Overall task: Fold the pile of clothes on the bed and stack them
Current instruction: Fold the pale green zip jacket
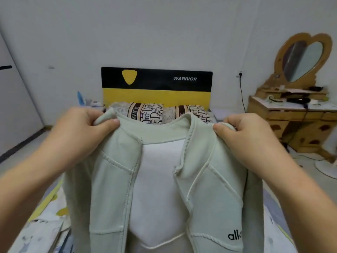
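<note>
Two hands are pinching the jacket (164, 179) at its shoulders, left hand (80, 136) at nine o'clock, right hand (251, 143) at three; it is hanging lengthwise toward six above the bed (45, 216).

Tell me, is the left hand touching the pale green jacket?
Touching. The head view shows the left hand pinching the pale green jacket at its shoulder, with the thumb pressed on the fabric near the collar.
</note>
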Motion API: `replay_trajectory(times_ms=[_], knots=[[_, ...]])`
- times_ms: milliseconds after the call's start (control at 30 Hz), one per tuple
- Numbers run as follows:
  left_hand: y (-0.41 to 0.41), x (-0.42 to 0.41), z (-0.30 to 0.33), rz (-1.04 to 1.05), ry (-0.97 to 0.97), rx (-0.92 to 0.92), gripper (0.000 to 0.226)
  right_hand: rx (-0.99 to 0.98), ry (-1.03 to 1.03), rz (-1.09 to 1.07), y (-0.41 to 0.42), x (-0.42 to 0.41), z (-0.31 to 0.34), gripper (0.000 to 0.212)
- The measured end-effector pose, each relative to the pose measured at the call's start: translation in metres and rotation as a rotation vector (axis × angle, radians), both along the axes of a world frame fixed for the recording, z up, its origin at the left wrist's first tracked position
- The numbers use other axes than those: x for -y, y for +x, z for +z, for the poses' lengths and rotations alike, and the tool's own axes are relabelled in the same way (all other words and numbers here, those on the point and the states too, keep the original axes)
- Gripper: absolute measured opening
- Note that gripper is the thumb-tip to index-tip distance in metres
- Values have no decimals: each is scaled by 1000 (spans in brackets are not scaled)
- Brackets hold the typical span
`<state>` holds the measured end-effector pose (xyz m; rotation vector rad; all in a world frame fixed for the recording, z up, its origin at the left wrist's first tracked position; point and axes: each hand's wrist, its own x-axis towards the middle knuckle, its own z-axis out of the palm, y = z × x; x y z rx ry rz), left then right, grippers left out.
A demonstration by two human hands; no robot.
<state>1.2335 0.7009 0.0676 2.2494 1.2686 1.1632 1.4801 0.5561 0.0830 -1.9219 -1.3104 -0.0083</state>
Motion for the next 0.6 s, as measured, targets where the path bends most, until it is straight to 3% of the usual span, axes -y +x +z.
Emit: replay_trajectory(times_ms=[167,400,600], knots=[[34,-28,-122,27,-216,-159,45,-81,-186,-50,18,-46,-128,37],[67,-62,-273,84,-464,-140,40,-250,-319,-87,36,-80,-279,37],[105,-104,-355,93,-524,-144,49,-319,-358,-78,61,-126,-362,36]])
